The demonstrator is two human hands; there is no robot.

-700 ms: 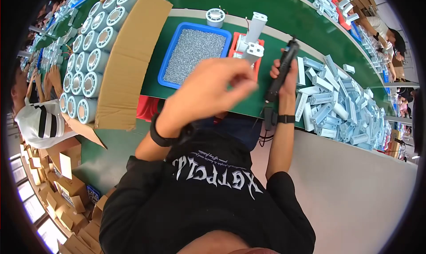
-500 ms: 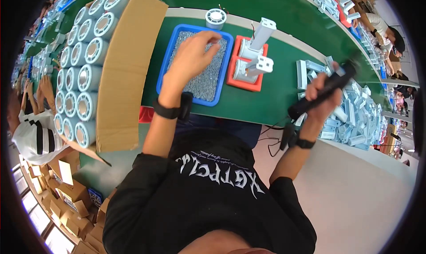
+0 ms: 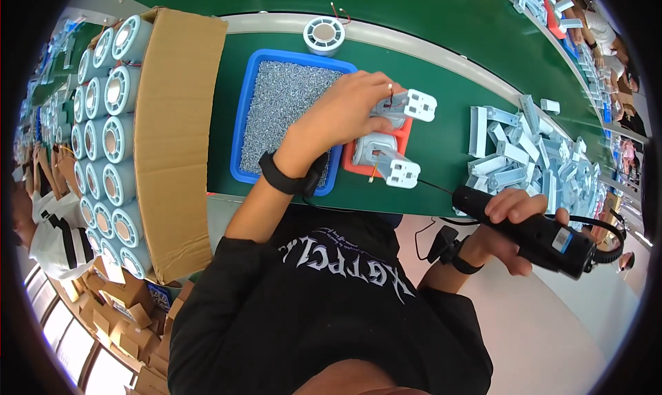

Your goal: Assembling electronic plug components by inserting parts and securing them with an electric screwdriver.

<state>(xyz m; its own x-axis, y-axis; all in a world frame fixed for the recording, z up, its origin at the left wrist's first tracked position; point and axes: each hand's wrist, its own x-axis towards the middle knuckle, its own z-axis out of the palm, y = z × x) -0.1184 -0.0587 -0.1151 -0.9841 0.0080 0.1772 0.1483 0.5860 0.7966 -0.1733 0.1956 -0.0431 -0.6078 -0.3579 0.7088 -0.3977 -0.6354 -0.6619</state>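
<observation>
A red fixture point(image 3: 355, 162) holds two pale cylindrical motor housings, each with a white bracket standing out to the right. My left hand point(image 3: 348, 109) is at the far housing point(image 3: 396, 121), thumb and fingers closed about its left side; part of it is hidden. My right hand point(image 3: 514, 222) grips a black electric screwdriver point(image 3: 531, 236) lying slantwise, its cable running off to the right. Its thin bit points left to the end of the near bracket point(image 3: 402, 173); whether the tip touches I cannot tell. The near housing point(image 3: 374, 146) sits in the fixture.
A blue tray point(image 3: 243, 119) full of small screws lies left of the fixture. Beyond it stands a loose round housing point(image 3: 323, 35) with wires. A cardboard box point(image 3: 179, 146) of stacked cylinders point(image 3: 114, 140) flanks the left; loose pale brackets point(image 3: 517, 150) are heaped at the right.
My left hand has moved right from above the screw tray to the far housing. The screwdriver has come down and nearer, its bit now by the near bracket. The view has shifted slightly.
</observation>
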